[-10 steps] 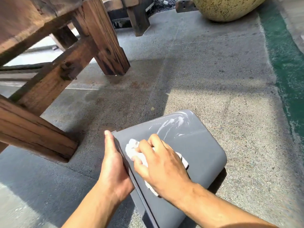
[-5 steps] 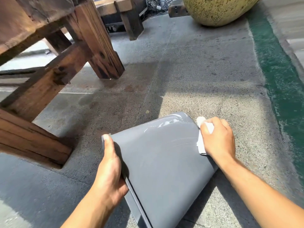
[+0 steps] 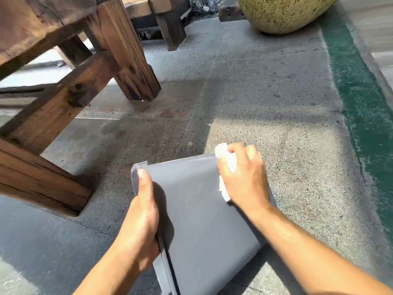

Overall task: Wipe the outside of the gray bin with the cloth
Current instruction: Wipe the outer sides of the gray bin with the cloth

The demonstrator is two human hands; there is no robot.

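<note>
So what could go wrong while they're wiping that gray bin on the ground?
Two things, probably. The tipped gray plastic bin is steadied only by the left hand on its rim, so a hard push might make it slide on the rough concrete floor. And the right hand presses the small white cloth at the bin's far corner, where it could slip off and scrape the knuckles.

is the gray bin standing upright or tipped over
Tipped over: the gray bin lies with one broad side up, left hand gripping its rim, right hand pressing the cloth on it.
</note>
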